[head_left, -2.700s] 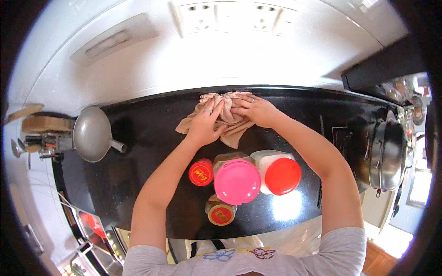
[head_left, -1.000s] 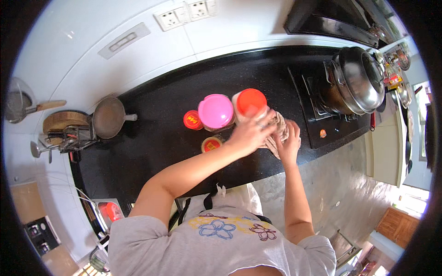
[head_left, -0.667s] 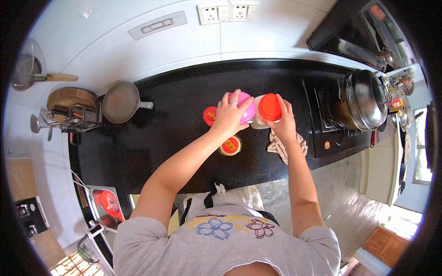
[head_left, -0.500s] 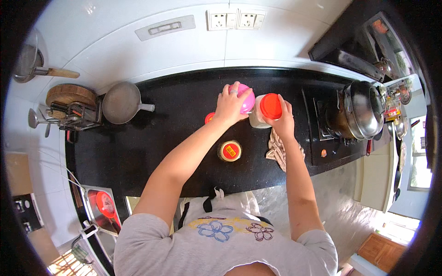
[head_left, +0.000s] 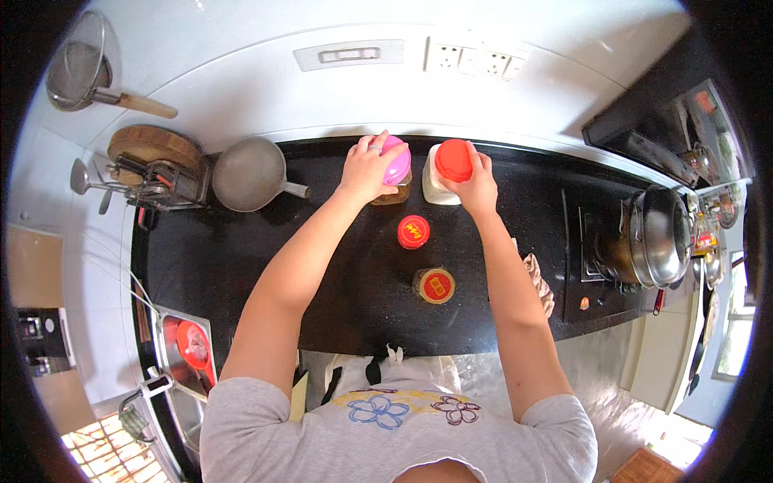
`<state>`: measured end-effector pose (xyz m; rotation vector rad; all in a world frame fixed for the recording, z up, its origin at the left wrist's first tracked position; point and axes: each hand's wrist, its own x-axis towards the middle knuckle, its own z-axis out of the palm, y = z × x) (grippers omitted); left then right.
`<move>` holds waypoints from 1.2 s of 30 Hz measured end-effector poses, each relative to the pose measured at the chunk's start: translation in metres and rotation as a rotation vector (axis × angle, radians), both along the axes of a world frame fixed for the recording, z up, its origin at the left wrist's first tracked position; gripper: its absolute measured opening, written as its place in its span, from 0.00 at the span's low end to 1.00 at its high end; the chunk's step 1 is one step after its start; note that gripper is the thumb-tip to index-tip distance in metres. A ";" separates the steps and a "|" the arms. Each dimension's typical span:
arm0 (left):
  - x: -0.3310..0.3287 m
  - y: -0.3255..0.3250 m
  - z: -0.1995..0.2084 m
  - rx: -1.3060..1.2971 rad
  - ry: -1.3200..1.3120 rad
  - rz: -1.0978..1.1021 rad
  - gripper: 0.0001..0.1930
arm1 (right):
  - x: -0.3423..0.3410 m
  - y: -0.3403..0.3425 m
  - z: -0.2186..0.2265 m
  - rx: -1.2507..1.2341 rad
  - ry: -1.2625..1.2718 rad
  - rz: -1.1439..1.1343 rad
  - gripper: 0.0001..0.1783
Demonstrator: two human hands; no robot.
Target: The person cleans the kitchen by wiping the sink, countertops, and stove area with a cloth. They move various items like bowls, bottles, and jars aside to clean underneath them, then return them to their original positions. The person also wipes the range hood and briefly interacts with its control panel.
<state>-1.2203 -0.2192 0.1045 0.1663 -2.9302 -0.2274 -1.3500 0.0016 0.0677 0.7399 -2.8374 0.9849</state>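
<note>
My left hand (head_left: 364, 165) grips a jar with a pink lid (head_left: 396, 163) at the back of the black counter (head_left: 241, 258), close to the wall. Right beside it, my right hand (head_left: 477, 187) holds a white jar with an orange-red lid (head_left: 452, 159). Both jars stand upright on the counter. Nearer to me stand two small jars: one with a red lid (head_left: 413, 232) and a glass one with a red and gold lid (head_left: 435, 285). A beige cloth (head_left: 538, 278) lies crumpled by my right forearm.
A grey pan (head_left: 248, 174) sits at the left of the counter beside a rack of utensils (head_left: 149, 171). A stove with a steel lidded pot (head_left: 654, 235) is on the right. A sink (head_left: 187, 354) with a red object lies lower left. Wall sockets (head_left: 471, 58) are above.
Both hands left the cloth, which now lies at the right. They took the pink-lidded and orange-lidded jars and moved them back toward the wall, away from the two small jars.
</note>
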 end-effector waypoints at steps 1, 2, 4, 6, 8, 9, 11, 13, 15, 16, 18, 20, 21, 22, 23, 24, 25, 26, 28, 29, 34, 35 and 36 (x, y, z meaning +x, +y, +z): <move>0.004 -0.007 0.000 0.009 0.011 -0.002 0.50 | 0.004 -0.011 -0.001 -0.013 0.009 0.015 0.56; 0.009 -0.015 -0.001 0.007 0.020 0.009 0.50 | 0.009 -0.022 -0.002 -0.012 0.012 0.026 0.56; 0.018 -0.027 -0.002 0.002 0.037 0.031 0.50 | 0.021 -0.046 -0.003 0.023 -0.001 0.028 0.56; 0.025 -0.034 0.002 0.030 0.013 0.049 0.49 | 0.033 -0.066 -0.004 -0.009 -0.019 0.044 0.56; 0.029 -0.042 0.004 0.050 0.003 0.050 0.49 | 0.044 -0.083 0.000 0.022 -0.054 0.018 0.57; 0.030 -0.045 0.005 0.035 -0.020 0.067 0.49 | 0.047 -0.089 0.000 0.019 -0.060 0.009 0.57; 0.030 -0.050 0.010 0.005 -0.068 0.096 0.50 | 0.049 -0.100 0.000 0.014 -0.073 -0.014 0.57; 0.028 -0.059 0.007 -0.019 -0.050 0.104 0.50 | 0.051 -0.109 0.001 0.026 -0.066 -0.035 0.58; 0.027 -0.071 0.006 -0.023 -0.068 0.096 0.50 | 0.052 -0.117 0.002 0.046 -0.089 -0.055 0.58; 0.026 -0.076 0.006 -0.029 -0.066 0.097 0.50 | 0.052 -0.118 0.003 0.040 -0.092 -0.046 0.58; 0.023 -0.085 0.003 -0.042 -0.065 0.097 0.50 | 0.052 -0.121 0.003 0.025 -0.100 -0.028 0.59; 0.021 -0.083 0.001 -0.042 -0.045 0.093 0.50 | 0.050 -0.119 0.000 0.016 -0.086 -0.014 0.60; 0.018 -0.085 0.002 -0.040 -0.049 0.095 0.50 | 0.046 -0.119 -0.001 0.011 -0.078 -0.009 0.60; 0.015 -0.083 0.002 -0.034 -0.058 0.092 0.50 | 0.038 -0.113 -0.009 -0.022 -0.087 0.045 0.63; 0.011 -0.086 0.003 -0.033 -0.050 0.067 0.50 | 0.032 -0.104 -0.015 -0.115 -0.062 0.132 0.65; 0.006 -0.087 0.004 -0.063 -0.074 0.053 0.51 | 0.027 -0.089 -0.021 -0.208 -0.032 0.215 0.66; 0.007 -0.091 0.004 -0.062 -0.089 0.063 0.51 | 0.028 -0.076 -0.020 -0.207 -0.071 0.269 0.67; 0.011 -0.096 0.001 -0.061 -0.108 0.079 0.51 | 0.038 -0.063 -0.008 -0.175 -0.097 0.283 0.63; 0.020 -0.088 -0.005 -0.187 -0.038 0.129 0.49 | 0.062 -0.018 0.007 -0.210 -0.096 0.289 0.58; 0.026 -0.069 0.000 -0.131 0.099 0.086 0.48 | 0.077 0.014 0.006 -0.250 -0.098 0.276 0.55; 0.083 0.049 -0.024 0.226 0.010 -0.346 0.47 | 0.191 0.110 0.011 -0.088 -0.090 0.238 0.51; 0.086 0.066 -0.028 0.183 -0.028 -0.390 0.46 | 0.202 0.111 0.006 -0.042 -0.097 0.221 0.52; 0.084 0.080 -0.033 0.140 -0.065 -0.434 0.45 | 0.208 0.112 -0.003 0.003 -0.104 0.205 0.53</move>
